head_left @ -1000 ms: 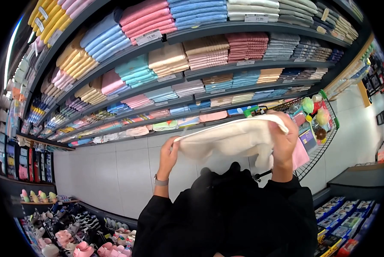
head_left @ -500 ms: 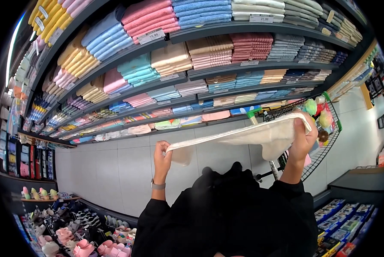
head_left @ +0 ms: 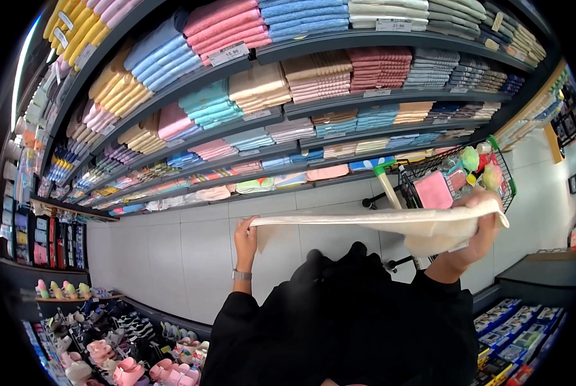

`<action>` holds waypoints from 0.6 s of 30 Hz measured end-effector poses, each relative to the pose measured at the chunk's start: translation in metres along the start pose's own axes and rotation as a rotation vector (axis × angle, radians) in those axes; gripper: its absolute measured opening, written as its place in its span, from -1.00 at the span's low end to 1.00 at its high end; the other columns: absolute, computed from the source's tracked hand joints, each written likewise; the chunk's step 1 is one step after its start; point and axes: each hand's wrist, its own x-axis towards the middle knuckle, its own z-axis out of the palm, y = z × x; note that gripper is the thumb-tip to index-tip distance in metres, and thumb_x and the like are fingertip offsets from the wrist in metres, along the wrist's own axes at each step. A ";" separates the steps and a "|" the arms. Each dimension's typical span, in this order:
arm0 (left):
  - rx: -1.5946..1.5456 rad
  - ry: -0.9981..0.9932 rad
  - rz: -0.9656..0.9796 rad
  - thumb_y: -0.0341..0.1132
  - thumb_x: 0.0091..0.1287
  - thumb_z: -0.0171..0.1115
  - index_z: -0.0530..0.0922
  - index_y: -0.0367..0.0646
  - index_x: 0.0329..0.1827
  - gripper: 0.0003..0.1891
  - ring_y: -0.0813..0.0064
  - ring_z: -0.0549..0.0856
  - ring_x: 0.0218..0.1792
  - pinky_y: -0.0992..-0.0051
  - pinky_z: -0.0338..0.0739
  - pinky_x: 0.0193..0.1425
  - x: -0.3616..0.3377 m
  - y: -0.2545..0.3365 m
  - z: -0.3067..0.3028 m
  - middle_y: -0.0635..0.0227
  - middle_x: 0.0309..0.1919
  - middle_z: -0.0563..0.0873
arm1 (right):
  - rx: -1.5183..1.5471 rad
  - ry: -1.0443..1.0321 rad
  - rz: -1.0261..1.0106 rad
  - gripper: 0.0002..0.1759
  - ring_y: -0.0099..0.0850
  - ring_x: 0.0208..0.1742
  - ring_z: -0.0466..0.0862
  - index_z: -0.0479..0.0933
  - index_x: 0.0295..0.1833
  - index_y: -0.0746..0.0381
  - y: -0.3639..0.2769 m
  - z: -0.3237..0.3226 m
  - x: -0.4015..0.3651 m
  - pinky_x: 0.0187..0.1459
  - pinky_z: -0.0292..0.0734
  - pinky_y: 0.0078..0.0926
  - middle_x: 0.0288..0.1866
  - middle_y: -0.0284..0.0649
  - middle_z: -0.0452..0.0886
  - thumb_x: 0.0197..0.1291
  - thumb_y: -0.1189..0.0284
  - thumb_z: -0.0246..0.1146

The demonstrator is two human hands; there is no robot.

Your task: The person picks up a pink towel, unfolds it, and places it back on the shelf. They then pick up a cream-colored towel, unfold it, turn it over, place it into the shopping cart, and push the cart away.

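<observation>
A cream towel (head_left: 378,219) is stretched out between my two hands, above the floor in front of my body. My left hand (head_left: 245,241) pinches its left end, with a watch on that wrist. At the other end, my right hand (head_left: 484,235) grips the towel, and part of the cloth hangs down beside the palm and hides some fingers. Just beyond the right end stands a shopping cart (head_left: 506,168) with a green-trimmed rim. In it lie a pink folded item (head_left: 432,190) and several colourful things.
Shelves of folded towels (head_left: 256,87) with price tags curve across the front. Slippers (head_left: 130,370) fill a display at lower left. Boxed goods (head_left: 510,341) sit on a rack at lower right. Grey tiled floor (head_left: 153,257) lies between the shelves and me.
My right hand has moved right and down with its end of the towel, pulling the cloth more level. More of the cart's contents now show. My left hand has hardly moved.
</observation>
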 end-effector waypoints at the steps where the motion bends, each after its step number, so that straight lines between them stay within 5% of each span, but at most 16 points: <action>1: 0.034 0.003 0.013 -0.53 0.33 0.15 0.70 -0.24 -0.06 -0.79 0.27 0.61 -0.26 0.40 0.49 -0.13 -0.001 -0.010 0.001 0.19 -0.28 0.64 | 0.002 -0.002 0.000 -0.53 -0.47 -0.47 0.46 0.47 -0.30 0.36 -0.002 -0.001 -0.001 -0.38 0.32 -0.60 -0.44 -0.14 0.52 0.38 0.10 0.09; 4: 0.087 0.025 0.104 -0.51 0.33 0.16 0.69 -0.28 -0.08 -0.81 0.24 0.62 -0.19 0.39 0.50 -0.07 -0.006 -0.049 0.007 0.17 -0.19 0.65 | 0.314 0.059 0.007 -0.61 -0.53 -0.54 0.38 0.40 -0.22 0.31 -0.005 0.001 -0.003 -0.47 0.23 -0.67 -0.47 -0.20 0.44 0.46 0.17 -0.03; 8: 0.045 0.071 0.136 -0.49 0.34 0.15 0.67 -0.32 -0.10 -0.83 0.21 0.64 -0.17 0.40 0.52 -0.03 -0.025 -0.091 0.016 0.15 -0.18 0.67 | 0.298 0.064 0.026 -0.64 -0.55 -0.52 0.38 0.41 -0.19 0.32 -0.009 -0.008 0.001 -0.46 0.23 -0.68 -0.45 -0.21 0.43 0.47 0.21 -0.05; 14: -0.188 -0.050 -0.288 -0.30 0.37 0.21 0.67 -0.34 -0.14 -0.76 0.44 0.67 -0.22 0.47 0.53 -0.07 -0.037 -0.095 -0.003 0.25 -0.32 0.72 | 0.089 0.179 0.217 -0.68 -0.50 -0.32 0.58 0.55 -0.12 0.34 0.016 -0.004 0.004 -0.25 0.49 -0.56 -0.26 -0.20 0.61 0.41 0.28 0.08; 16: -0.256 -0.154 -0.536 -0.16 0.41 0.23 0.69 -0.29 -0.24 -0.69 0.63 0.62 -0.34 0.59 0.48 -0.23 -0.039 -0.092 -0.012 0.42 -0.41 0.70 | 0.087 -0.034 0.443 -0.75 -0.51 -0.23 0.66 0.60 -0.06 0.36 0.031 0.013 0.002 -0.17 0.56 -0.55 -0.20 -0.20 0.70 0.43 0.40 0.10; 18: -0.296 -0.164 -0.584 -0.12 0.41 0.22 0.69 -0.30 -0.26 -0.65 0.64 0.62 -0.38 0.58 0.49 -0.27 -0.044 -0.088 -0.013 0.43 -0.43 0.69 | 0.048 -0.229 0.557 -0.80 -0.53 -0.17 0.68 0.62 -0.03 0.36 0.056 0.034 -0.011 -0.09 0.54 -0.61 -0.14 -0.19 0.72 0.40 0.49 0.14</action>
